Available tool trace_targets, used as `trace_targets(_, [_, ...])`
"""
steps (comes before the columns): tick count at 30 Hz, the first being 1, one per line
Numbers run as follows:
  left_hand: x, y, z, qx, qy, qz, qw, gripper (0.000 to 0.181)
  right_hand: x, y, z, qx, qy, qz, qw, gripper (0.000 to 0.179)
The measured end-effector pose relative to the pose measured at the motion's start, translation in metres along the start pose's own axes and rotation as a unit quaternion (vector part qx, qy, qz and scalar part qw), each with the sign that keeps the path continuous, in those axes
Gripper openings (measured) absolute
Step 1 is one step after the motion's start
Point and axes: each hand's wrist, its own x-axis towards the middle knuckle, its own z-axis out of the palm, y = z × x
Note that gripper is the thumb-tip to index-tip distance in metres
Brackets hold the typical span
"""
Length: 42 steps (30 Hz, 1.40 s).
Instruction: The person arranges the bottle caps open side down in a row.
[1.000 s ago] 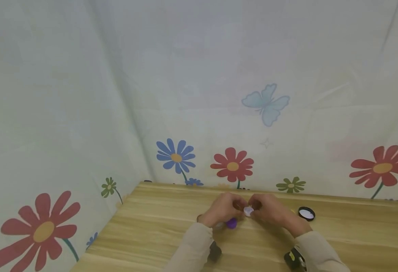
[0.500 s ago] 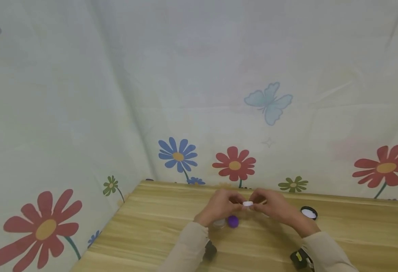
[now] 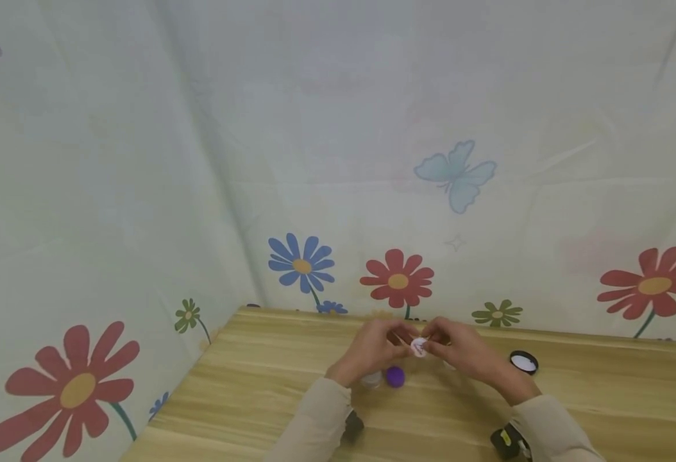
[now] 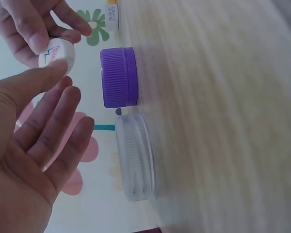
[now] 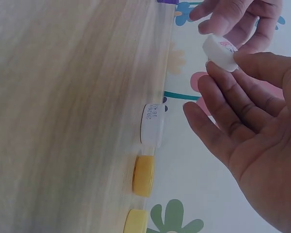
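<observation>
A small white bottle cap [image 3: 419,347] with red and dark printing is held up between both hands above the table. My left hand [image 3: 369,350] pinches one side of it with thumb and fingers; in the left wrist view the other fingers are spread loosely. From the opposite side, my right hand [image 3: 465,351] pinches the same cap [image 5: 220,53] with its thumb and fingertips. Below the left hand, a ribbed purple cap [image 4: 119,77] and a clear ribbed lid [image 4: 136,158] sit apart from the hands on the table.
On the wooden table [image 3: 269,366] a white cap [image 5: 152,125], an orange-yellow cap [image 5: 143,175] and a yellow cap [image 5: 136,222] stand in a row. A black-rimmed lid [image 3: 524,362] lies right of the right hand. Flowered cloth [image 3: 338,192] hangs behind the table.
Both hands have risen slightly from the table with the white cap. The cap has tilted between the fingers, first edge-on, now with its printed face toward the head camera.
</observation>
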Motion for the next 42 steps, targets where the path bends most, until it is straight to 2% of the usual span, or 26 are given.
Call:
trace_targets(9, [0.0, 0.002, -0.001, -0.002, -0.016, -0.007, 0.9998, 0.025, 0.0, 0.001, -0.003, 0.013, -0.008, 0.008, 0.9999, 0.012])
trace_targets(17, [0.0, 0.0, -0.001, 0.013, -0.02, 0.007, 0.9997, 0.024, -0.002, 0.006, -0.003, 0.006, -0.028, -0.004, 0.9996, 0.023])
trace_targets(26, [0.0, -0.002, 0.001, -0.01, -0.067, -0.013, 0.9976, 0.022, -0.002, 0.01, 0.001, -0.017, -0.041, -0.02, 0.9988, 0.018])
trace_targets(34, [-0.002, -0.002, 0.002, -0.006, -0.08, -0.012, 0.9967, 0.021, -0.003, 0.008, 0.004, -0.036, -0.061, -0.017, 0.9973, 0.017])
trace_targets(42, [-0.004, -0.001, 0.002, -0.005, -0.102, -0.028, 0.9944, 0.02, -0.004, 0.006, 0.008, -0.028, -0.085, -0.003, 0.996, 0.016])
